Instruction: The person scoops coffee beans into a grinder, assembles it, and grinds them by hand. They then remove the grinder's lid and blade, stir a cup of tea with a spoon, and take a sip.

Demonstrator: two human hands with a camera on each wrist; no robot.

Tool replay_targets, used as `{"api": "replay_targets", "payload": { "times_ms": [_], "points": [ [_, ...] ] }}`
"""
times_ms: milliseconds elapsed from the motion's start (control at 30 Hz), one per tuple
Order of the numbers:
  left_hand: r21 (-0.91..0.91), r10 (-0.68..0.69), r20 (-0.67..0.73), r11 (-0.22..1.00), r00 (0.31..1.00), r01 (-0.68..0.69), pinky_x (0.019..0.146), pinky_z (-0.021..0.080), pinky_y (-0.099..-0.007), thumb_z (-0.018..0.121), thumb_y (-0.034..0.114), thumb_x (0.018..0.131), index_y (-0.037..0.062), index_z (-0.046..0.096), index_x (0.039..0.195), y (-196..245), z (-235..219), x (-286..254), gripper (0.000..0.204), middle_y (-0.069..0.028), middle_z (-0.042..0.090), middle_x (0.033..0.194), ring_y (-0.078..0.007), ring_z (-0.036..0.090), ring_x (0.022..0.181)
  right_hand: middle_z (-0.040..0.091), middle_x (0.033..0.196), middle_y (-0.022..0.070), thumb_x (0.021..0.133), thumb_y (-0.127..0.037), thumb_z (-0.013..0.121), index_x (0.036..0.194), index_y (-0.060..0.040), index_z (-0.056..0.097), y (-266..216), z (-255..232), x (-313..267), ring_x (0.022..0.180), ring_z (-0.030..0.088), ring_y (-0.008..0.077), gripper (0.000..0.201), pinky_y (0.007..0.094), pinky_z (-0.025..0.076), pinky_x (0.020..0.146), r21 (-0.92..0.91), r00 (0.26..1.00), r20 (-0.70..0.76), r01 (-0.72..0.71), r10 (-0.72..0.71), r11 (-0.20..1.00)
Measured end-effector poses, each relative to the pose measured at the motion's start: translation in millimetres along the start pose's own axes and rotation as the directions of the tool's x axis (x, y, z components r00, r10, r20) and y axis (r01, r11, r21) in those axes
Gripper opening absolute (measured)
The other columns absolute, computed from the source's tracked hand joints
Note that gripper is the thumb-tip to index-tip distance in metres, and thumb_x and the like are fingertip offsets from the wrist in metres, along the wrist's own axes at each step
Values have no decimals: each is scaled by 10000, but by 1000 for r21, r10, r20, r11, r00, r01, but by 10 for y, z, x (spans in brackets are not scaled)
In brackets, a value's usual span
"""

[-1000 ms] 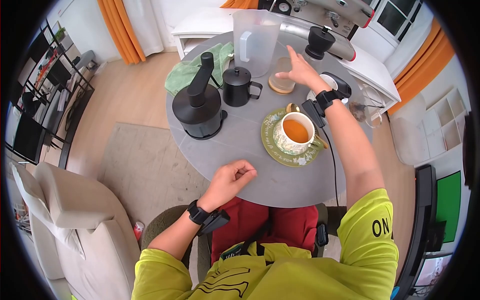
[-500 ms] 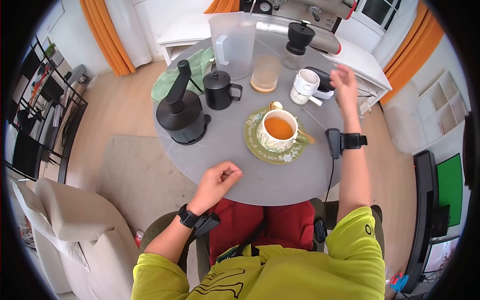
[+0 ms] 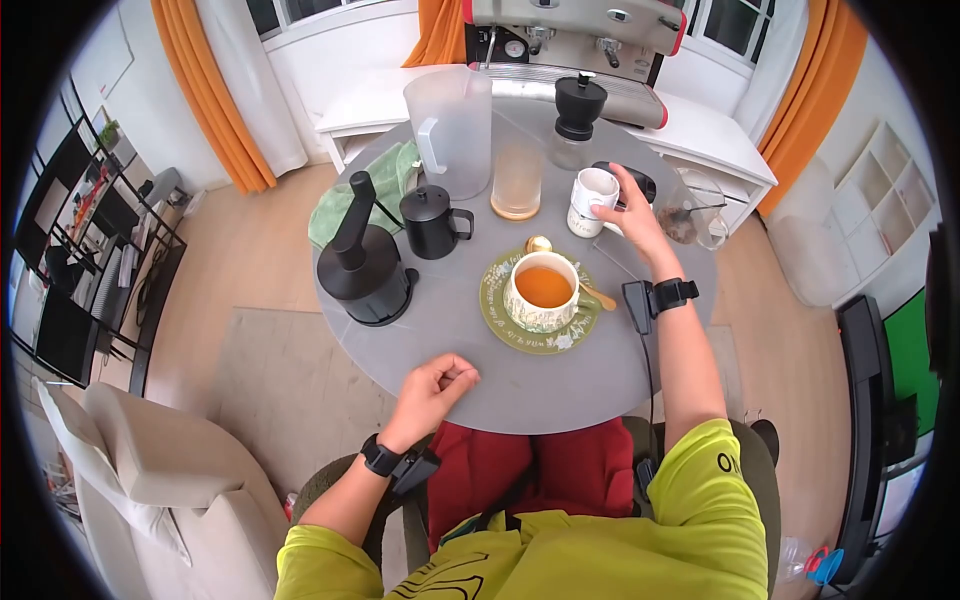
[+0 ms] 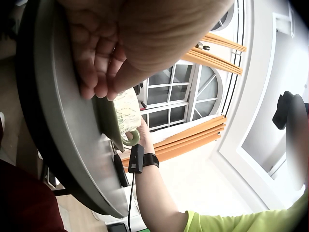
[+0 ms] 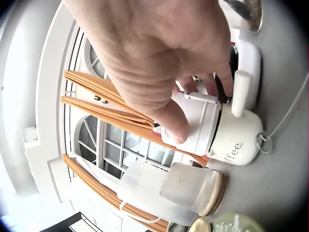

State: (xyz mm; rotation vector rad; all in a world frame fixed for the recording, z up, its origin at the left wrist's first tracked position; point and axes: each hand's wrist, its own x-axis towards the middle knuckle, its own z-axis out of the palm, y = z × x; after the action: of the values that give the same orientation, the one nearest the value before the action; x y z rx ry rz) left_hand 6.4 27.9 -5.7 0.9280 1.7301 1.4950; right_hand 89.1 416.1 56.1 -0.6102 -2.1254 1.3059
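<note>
My right hand (image 3: pixel 640 225) has its thumb and fingers around the white upper cup (image 3: pixel 597 186), stacked on a white lower cup (image 3: pixel 584 223) with lettering. In the right wrist view, the thumb of my right hand (image 5: pixel 164 58) lies against the upper cup (image 5: pixel 193 121); the other fingertips pass behind it, partly hidden. The lower cup (image 5: pixel 237 137) stands on the table. My left hand (image 3: pixel 430 395) rests loosely curled at the table's front edge, holding nothing. Beyond the left hand (image 4: pixel 116 48) is a patterned cup (image 4: pixel 126 112) of orange-brown drink on a green saucer (image 3: pixel 503 322).
A black hand-cranked device (image 3: pixel 363 275), black lidded pot (image 3: pixel 428 222), green cloth (image 3: pixel 335 208) and tall pitcher (image 3: pixel 455 140) stand at left. Behind are a ribbed glass (image 3: pixel 516 185) and black-topped grinder (image 3: pixel 578 110). Right of my hand is a glass vessel (image 3: pixel 680 222); a cable (image 3: pixel 650 365) hangs from the wrist camera.
My right hand has gone from above the ribbed glass, out to the right, and back in to grip the upper white cup. The head view has shifted; my left hand keeps its loose curl.
</note>
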Motion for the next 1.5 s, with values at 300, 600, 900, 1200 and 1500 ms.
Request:
{"api": "replay_targets", "payload": {
  "times_ms": [300,600,900,1200,1500],
  "points": [
    [38,9,2,999,1000,-9,695,485,-219,626,118,957,12,662,969,18,-8,-18,113,12,675,848,-38,588,750,458,1453,136,775,-97,778,1515,-106,320,140,15,83,1294,472,252,871,386,370,1088,-53,994,7,107,-106,993],
    [61,25,0,998,1000,-25,688,488,-232,639,154,952,12,667,962,-8,-22,-13,146,5,663,811,-48,590,735,486,1397,109,767,-47,761,1496,-128,352,41,0,122,1238,515,231,840,358,423,1037,-91,994,-4,108,-109,990],
    [38,57,6,998,998,-57,688,492,-234,634,136,954,3,661,957,-70,-5,-5,135,0,665,812,-56,596,733,533,1279,134,721,-95,807,1477,-105,362,-269,-17,124,1134,570,243,876,343,472,965,-20,984,-122,130,-131,991],
    [54,69,-8,996,998,-68,688,499,-242,639,137,949,-3,659,958,-44,-4,-1,141,-12,670,816,-63,604,733,521,1315,172,737,-196,794,1490,-107,332,-666,162,434,1170,559,279,889,362,441,991,-109,984,-127,108,-122,988],
    [54,73,-23,996,997,-71,659,489,-241,653,156,943,-1,663,944,-73,-20,4,157,-8,645,784,-57,578,700,527,1326,213,698,-241,820,1482,-44,345,-920,683,910,1224,544,330,938,379,424,1034,-199,976,20,218,-219,955]
  ]
}}
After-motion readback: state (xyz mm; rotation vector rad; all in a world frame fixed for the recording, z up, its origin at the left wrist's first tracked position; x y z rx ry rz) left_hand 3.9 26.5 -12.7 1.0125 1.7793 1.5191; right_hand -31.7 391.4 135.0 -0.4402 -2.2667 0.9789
